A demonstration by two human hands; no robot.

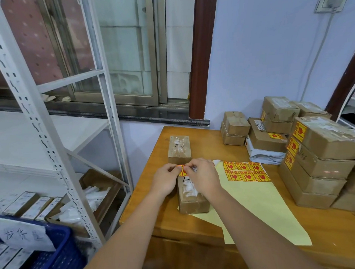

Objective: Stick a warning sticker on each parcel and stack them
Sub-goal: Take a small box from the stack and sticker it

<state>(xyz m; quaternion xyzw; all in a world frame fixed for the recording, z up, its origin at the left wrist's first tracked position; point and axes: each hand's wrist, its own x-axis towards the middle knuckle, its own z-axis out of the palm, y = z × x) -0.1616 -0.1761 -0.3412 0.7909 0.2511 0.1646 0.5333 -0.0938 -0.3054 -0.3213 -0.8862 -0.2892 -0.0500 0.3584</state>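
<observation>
A brown taped parcel (193, 201) lies on the wooden table (197, 221) in front of me. My left hand (166, 180) and my right hand (203, 178) both pinch a red-and-yellow warning sticker (182, 171) over the parcel's far end. Whether the sticker touches the parcel I cannot tell. A second parcel (179, 148) without a visible sticker lies just beyond. To the right is the yellow backing sheet (258, 202) with several stickers (246, 173) left on it. A stack of stickered parcels (322, 159) stands at the right.
More brown parcels (236, 128) and a grey bag (264, 153) sit at the table's back right. A white metal shelf rack (48, 128) stands to the left, with a blue crate (35, 255) of boxes below it. A window is behind.
</observation>
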